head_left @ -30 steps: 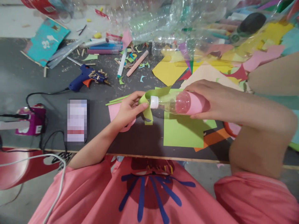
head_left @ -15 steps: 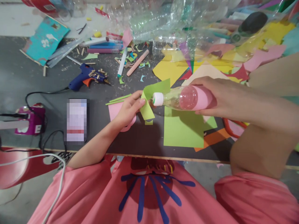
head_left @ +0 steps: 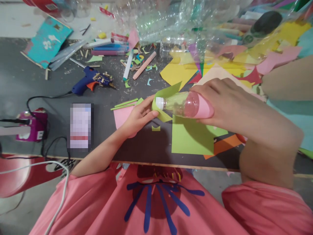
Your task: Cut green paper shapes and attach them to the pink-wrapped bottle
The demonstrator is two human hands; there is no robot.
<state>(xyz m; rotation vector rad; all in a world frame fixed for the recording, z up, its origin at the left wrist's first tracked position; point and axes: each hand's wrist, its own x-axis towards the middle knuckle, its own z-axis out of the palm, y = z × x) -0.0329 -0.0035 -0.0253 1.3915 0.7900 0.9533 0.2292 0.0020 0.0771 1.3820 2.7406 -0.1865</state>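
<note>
My right hand (head_left: 215,101) is wrapped round a clear plastic bottle (head_left: 177,103) lying sideways in the air, its white cap (head_left: 159,103) pointing left. Pink paper (head_left: 204,107) shows around the bottle's body, partly hidden by my fingers. In my left hand (head_left: 140,114) is a strip of green paper (head_left: 171,90), pinched between thumb and fingers and bent around the cap end. Below my left hand lie a pink paper piece (head_left: 119,119) and thin green strips (head_left: 126,103). Under the bottle rests a larger green sheet (head_left: 192,137).
A blue glue gun (head_left: 84,80) with an orange trigger lies at the left, its cord running to a purple box (head_left: 33,125). Near it is a phone (head_left: 80,127). Markers (head_left: 144,65), paper scraps and clear plastic bottles (head_left: 156,23) crowd the back. An orange strip (head_left: 223,145) lies right.
My right hand has moved the bottle left, bringing its cap inside the bend of the green strip. My left hand has shifted slightly right, and the strip now curves around the cap.
</note>
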